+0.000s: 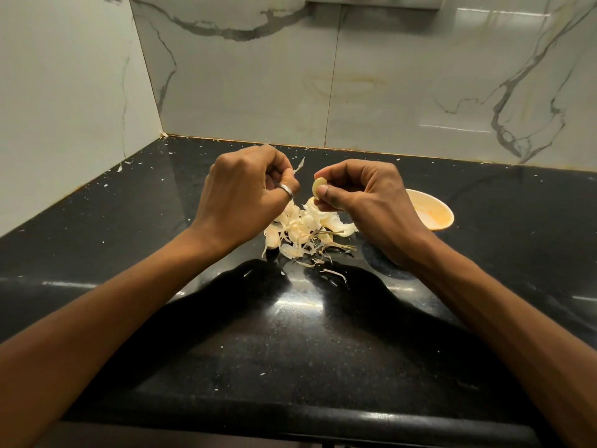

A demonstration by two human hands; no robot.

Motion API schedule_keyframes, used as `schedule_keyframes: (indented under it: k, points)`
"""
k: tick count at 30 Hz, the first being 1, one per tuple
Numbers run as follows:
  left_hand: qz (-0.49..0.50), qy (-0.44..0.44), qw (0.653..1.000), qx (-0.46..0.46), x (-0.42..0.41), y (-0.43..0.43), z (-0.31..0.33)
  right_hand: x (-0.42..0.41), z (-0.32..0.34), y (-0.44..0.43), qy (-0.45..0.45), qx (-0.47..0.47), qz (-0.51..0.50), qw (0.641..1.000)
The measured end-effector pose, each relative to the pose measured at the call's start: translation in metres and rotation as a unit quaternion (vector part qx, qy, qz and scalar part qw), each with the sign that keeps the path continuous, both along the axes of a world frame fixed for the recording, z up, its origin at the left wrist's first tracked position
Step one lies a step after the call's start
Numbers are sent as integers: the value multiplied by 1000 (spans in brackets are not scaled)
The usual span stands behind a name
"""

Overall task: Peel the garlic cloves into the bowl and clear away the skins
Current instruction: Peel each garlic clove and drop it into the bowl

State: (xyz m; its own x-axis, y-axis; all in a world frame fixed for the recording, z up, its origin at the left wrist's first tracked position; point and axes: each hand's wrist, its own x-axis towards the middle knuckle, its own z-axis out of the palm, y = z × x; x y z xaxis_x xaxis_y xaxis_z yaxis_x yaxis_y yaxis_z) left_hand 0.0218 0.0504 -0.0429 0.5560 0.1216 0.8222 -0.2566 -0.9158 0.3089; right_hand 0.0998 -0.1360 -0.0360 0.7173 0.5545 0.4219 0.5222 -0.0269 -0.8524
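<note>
While a heap of papery skins already lies on the black counter just left of the bowl, the peeling looks well along but not finished — none of the skins has been cleared. Some paler, rounder lumps in that heap may be unpeeled cloves; I cannot tell for sure. The right hand, up and to the left of the bowl, pinches a garlic clove between thumb and forefinger. It looks bare, smooth and pale yellow, so by my reckoning it is ready to drop in. The left hand, further left of the bowl, is curled closed on a strip of skin that sticks out from its fingertips. Whether any cloves sit in the bowl is hidden by the right wrist — only its orange-tinted inside shows. Small skin flecks are scattered across the counter, well apart from the bowl.
</note>
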Motion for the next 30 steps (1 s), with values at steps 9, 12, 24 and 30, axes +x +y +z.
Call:
schedule_keyframes:
  k: [9, 12, 24, 30]
  points:
    - [36, 21, 998, 44, 1, 0, -4, 0, 3, 0, 55, 24, 8, 998]
    - [34, 26, 998, 55, 1, 0, -4, 0, 6, 0, 148, 50, 35, 987]
    - [-44, 41, 996, 64, 0, -6, -5, 0, 6, -2, 177, 62, 58, 981]
    - [-45, 53, 997, 33, 2, -2, -7, 1, 5, -2, 135, 44, 63, 988]
